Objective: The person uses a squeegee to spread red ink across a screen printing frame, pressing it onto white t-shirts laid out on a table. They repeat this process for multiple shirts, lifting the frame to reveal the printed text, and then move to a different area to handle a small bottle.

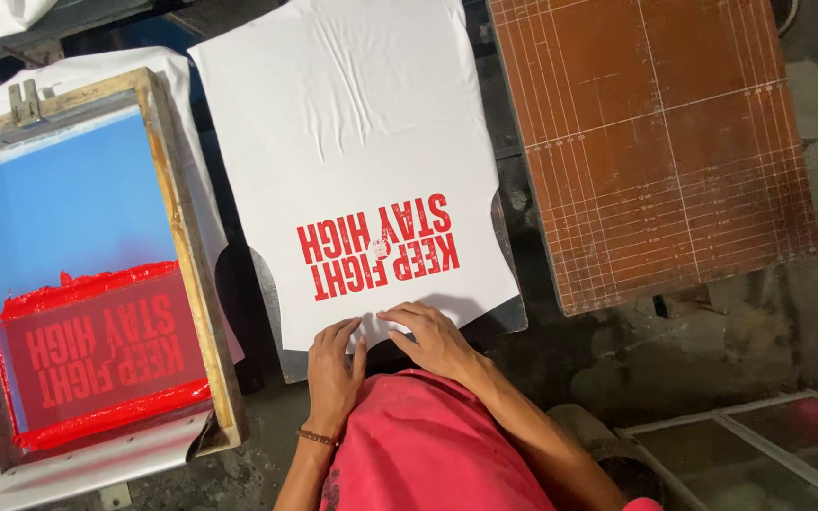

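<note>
A pink shirt front [437, 445] fills the bottom of the view, worn by the person whose arms reach forward from it. The left hand [333, 374], with a thin brown band [317, 437] at the wrist, lies flat with its fingers stretched out and loose on the near edge of a white T-shirt [352, 123]. The right hand [433, 336] sits just beside it, fingers spread and slightly bent, the tips pressing on the same near edge of the cloth; neither hand pinches or lifts anything. The T-shirt is pulled over a flat board [281, 331], whose grey edge shows at the near corners, and it lies between the other two boards in the middle of the view. A block of red lettering [378, 248] is printed on it, just beyond the fingertips. To the left, a wooden printing frame [186, 255] rests on a second white cloth [177, 71]; its mesh is blue, with thick red ink [87, 284] smeared around the lettering stencil at the near end. To the right, well apart from the hands, stands a bare brown board [655, 142] marked with a grid of pale lines.
</note>
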